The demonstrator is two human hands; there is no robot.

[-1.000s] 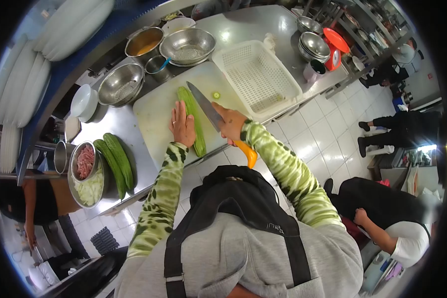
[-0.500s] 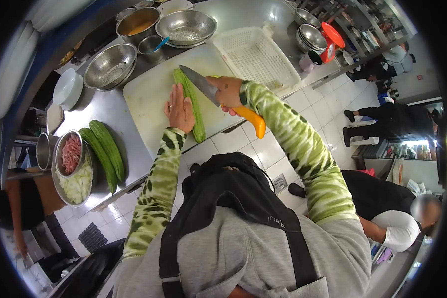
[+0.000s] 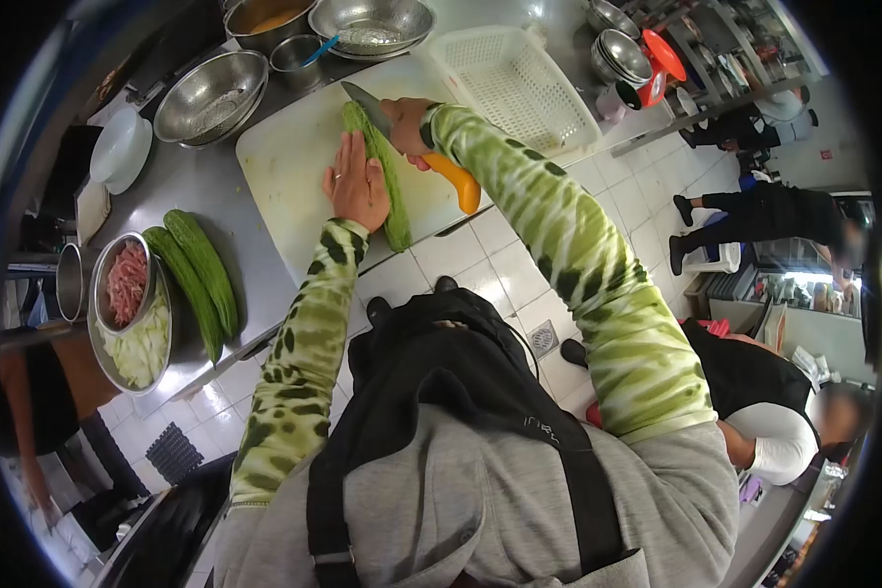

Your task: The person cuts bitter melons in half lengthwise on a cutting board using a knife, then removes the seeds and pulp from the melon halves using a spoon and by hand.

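While a long cucumber [image 3: 390, 186] is being steadied on the board [image 3: 276, 201] by the left hand [image 3: 360, 184], a knife [image 3: 458, 186] is being held along its other side by the right hand [image 3: 409, 125]. The fingers of the left hand are being kept straight and nearly together, and the near part of the cucumber is being covered by them a little. The right hand is being closed around the knife, where the handle and the blade are being joined. The tip is being pointed to the far end of the cucumber, but whether the skin is being cut by the edge, it cannot be told.

As for the progress, only an early stage is seemingly being shown: the cucumber on the board is being seen in one long piece, and no open cut is being shown. Two other cucumbers [image 3: 206, 263] are being kept uncut on the desk [image 3: 181, 186], beside a bowl [image 3: 170, 338] in which pale pieces [image 3: 139, 353] are being held, already cut. Meat [image 3: 127, 284] is being held in a smaller bowl [image 3: 149, 279], also in pieces.
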